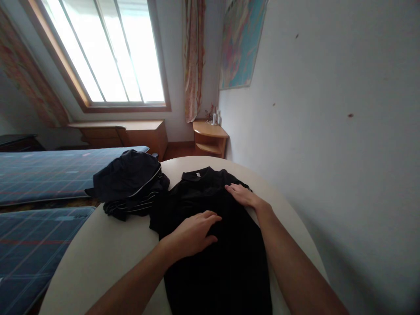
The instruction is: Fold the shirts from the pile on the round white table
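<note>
A black collared shirt [226, 262] lies spread on the round white table [114, 262], its collar toward the far edge and a small white label showing inside the neck. Over the middle of the shirt is my left hand [197, 232], fingers stretched and thumb apart, holding nothing; whether it touches the cloth I cannot tell. Flat near the shirt's right shoulder rests my right hand [242, 194], fingers extended. To the left of the shirt sits a pile of dark clothes [131, 179], some with thin white stripes, close against the left sleeve.
Blue plaid mattresses [65, 175] stand left of the table. A white wall [344, 175] runs close along the right. Beyond the table are a wooden corner shelf [210, 128], a desk [144, 125], a window [108, 52] and a curtain [194, 61].
</note>
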Action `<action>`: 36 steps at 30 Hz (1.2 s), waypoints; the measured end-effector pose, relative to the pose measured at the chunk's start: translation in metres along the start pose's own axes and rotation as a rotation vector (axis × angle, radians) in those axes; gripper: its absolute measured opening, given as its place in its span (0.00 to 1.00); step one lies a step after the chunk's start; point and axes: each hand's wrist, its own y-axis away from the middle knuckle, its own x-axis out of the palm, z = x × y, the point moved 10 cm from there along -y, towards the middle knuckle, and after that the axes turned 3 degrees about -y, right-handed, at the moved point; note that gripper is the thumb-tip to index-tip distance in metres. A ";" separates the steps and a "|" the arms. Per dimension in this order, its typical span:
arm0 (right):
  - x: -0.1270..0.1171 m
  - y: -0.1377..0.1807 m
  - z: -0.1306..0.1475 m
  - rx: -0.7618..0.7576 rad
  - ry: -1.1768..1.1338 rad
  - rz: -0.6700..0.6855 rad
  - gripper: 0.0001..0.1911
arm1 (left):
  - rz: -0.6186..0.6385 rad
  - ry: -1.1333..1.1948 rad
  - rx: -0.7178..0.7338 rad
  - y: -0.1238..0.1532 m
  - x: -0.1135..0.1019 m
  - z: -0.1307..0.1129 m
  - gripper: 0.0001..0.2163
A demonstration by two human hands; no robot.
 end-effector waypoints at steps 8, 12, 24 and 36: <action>-0.013 -0.002 -0.056 0.224 0.139 -0.141 0.32 | -0.076 -0.192 -0.281 -0.007 -0.001 0.075 0.35; -0.032 0.009 -0.078 0.407 0.188 -0.246 0.35 | -0.094 -0.276 -0.339 0.000 -0.017 0.076 0.32; -0.038 0.001 0.000 -0.048 -0.090 -0.130 0.14 | -0.335 -0.308 -0.192 -0.008 -0.038 0.055 0.28; -0.023 0.006 -0.032 0.186 -0.092 -0.003 0.29 | -0.265 -0.485 -0.326 -0.017 0.004 0.093 0.27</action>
